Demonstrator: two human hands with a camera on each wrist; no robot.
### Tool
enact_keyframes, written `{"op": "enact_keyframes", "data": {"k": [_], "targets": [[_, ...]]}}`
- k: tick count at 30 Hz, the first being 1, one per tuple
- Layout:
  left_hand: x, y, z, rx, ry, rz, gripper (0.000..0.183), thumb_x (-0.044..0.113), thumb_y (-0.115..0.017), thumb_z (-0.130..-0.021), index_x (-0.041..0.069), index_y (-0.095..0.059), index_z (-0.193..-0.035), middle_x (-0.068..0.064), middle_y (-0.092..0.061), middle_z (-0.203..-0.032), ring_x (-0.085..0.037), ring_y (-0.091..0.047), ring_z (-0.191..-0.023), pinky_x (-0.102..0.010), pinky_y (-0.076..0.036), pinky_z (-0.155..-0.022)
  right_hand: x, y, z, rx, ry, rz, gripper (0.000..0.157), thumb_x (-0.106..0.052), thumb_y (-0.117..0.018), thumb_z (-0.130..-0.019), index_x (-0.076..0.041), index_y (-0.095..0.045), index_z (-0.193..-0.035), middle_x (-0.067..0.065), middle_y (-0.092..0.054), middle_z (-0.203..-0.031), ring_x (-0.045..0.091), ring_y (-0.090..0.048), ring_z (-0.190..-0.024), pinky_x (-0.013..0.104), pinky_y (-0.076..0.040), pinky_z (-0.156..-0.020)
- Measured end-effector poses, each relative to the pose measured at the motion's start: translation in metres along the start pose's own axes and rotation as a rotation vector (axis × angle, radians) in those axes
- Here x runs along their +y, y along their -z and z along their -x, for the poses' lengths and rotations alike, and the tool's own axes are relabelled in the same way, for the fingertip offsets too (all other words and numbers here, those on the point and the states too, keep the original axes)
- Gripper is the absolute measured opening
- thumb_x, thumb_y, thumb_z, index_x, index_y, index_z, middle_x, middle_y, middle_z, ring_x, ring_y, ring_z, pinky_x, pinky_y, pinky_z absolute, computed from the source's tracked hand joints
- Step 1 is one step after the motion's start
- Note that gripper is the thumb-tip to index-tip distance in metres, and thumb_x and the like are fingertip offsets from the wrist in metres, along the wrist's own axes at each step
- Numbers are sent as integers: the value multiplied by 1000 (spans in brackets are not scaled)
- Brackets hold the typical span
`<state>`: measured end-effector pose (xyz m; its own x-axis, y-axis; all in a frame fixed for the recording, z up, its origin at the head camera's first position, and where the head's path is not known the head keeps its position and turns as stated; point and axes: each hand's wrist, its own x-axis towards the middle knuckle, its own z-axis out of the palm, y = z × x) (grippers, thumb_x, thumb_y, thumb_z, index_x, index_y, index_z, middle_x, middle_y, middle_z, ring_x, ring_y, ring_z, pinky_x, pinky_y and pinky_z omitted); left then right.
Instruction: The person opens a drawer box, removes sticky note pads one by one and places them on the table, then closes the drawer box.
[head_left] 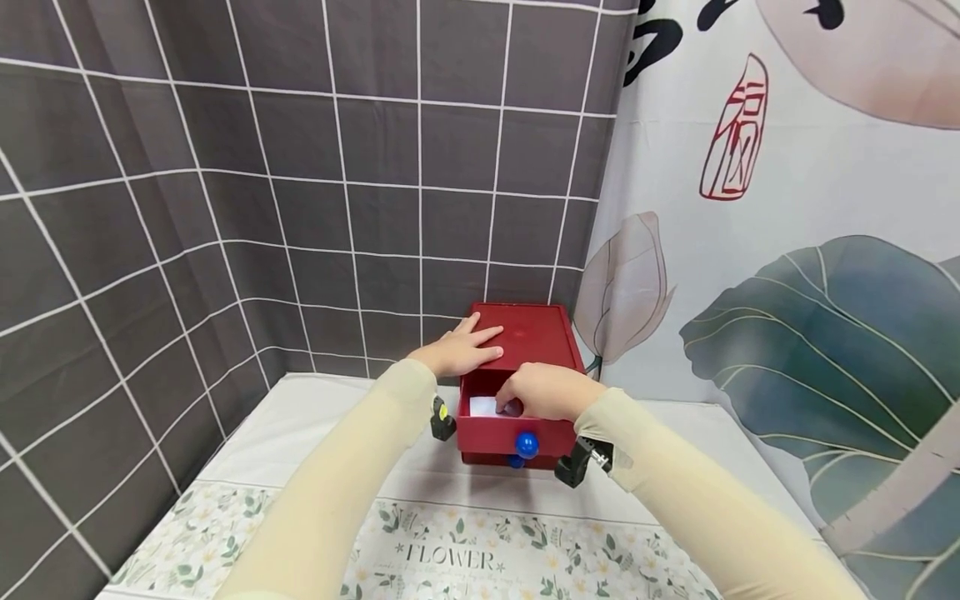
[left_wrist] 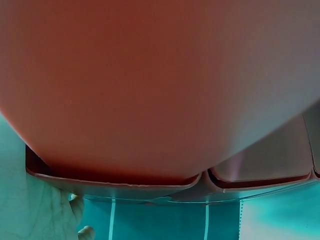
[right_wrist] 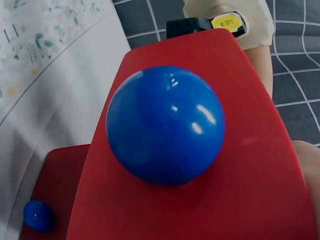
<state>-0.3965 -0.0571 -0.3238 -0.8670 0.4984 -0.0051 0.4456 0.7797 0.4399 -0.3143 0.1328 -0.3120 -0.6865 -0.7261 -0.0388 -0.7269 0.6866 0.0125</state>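
A small red drawer box [head_left: 525, 333] stands against the wall, its upper drawer [head_left: 487, 435] pulled out. With fingers spread, my left hand [head_left: 461, 348] rests on the left side of the box's top. My right hand [head_left: 551, 392] reaches over the drawer front, its bent fingers down inside the drawer at the edge of a flat white thing [head_left: 482, 407]. The fingertips are partly hidden, and I cannot tell whether they pinch the white thing. A round blue knob [right_wrist: 165, 125] fills much of the right wrist view, on the drawer front. The left wrist view is mostly a blurred reddish surface.
Below the upper drawer is a second drawer with a blue knob [right_wrist: 38, 216]. The box stands on a white cloth [head_left: 322, 408] with a floral printed strip [head_left: 450, 533] in front. Behind hang a dark grid curtain [head_left: 375, 208] and a lotus-printed curtain [head_left: 652, 167].
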Motion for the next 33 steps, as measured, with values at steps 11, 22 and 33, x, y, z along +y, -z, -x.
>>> {"op": "enact_keyframes", "data": {"k": [11,22,33], "targets": [[1,1,0,4,-10,1,65,52,-47,-101,30,-31,-160,-11,-5,-170,-35,-3,-155,-63,-17,-119,0,0,1,1,-7,24,37,-22,-90,-77,-22,-79,-113,-4,-75,-104,14,-67,-93,32,-58,-85],[-2,1,-1,-3,-12,0,65,52,-46,-101,30,-31,-160,-11,-4,-170,-35,-2,-155,-62,-17,-119,7,5,3,19,43,-22,24,-23,-83,-85,-17,-80,-109,-6,-76,-98,11,-68,-89,30,-57,-87],[-3,1,-4,-16,-32,-18,65,53,-43,-102,28,-31,-160,-12,-2,-170,-34,2,-156,-55,-9,-123,17,14,18,160,127,55,12,-11,-72,-89,-13,-79,-98,-6,-73,-84,6,-61,-66,24,-54,-67]]}}
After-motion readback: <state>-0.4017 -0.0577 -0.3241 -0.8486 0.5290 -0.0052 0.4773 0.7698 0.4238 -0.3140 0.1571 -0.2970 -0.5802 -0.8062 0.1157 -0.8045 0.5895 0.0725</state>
